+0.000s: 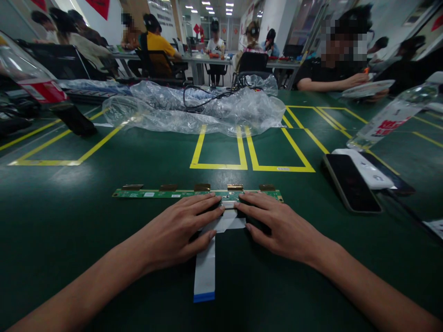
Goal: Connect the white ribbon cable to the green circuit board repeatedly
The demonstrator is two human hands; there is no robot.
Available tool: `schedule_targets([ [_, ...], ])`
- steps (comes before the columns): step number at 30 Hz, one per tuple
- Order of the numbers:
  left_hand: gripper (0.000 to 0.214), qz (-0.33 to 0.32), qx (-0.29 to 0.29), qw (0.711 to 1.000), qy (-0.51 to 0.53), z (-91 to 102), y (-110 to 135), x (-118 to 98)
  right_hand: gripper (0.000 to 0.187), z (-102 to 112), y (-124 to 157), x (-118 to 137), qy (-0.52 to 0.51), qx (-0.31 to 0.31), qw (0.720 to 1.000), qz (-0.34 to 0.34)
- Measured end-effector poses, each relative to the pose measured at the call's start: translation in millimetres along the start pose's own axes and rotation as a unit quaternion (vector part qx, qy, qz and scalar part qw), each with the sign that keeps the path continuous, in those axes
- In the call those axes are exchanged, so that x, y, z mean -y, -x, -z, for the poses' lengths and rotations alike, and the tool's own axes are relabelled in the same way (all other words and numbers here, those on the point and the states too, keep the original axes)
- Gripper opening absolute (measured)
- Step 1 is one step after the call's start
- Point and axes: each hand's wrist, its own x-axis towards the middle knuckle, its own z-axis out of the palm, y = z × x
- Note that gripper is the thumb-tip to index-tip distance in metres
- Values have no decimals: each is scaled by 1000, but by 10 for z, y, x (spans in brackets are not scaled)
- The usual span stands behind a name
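A long, narrow green circuit board (162,194) lies crosswise on the table, with several brownish tabs along its far edge. A white flat ribbon cable (205,272) with a blue end runs from the connector (228,204) at the board's near edge and folds towards me. My left hand (180,226) rests with fingers spread, fingertips at the connector's left side and thumb on the cable. From the other side, my right hand (280,223) reaches in with outstretched fingers. Its fingertips touch the board and the connector's right side, while the thumb is near the cable's fold. Both palms are hidden.
Crumpled clear plastic wrap (207,108) with black cables lies behind yellow tape outlines (218,166) on the green table (104,230). To the right are a phone (353,182), a white device (363,168) and a tilted bottle (391,115). Another bottle (34,74) stands left. People sit beyond.
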Motion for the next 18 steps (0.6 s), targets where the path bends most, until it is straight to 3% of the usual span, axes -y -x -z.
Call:
schedule_targets([
  [18, 50, 1, 13, 1000, -27, -10, 5, 16, 44, -17, 22, -28, 3, 7, 1000, 2],
])
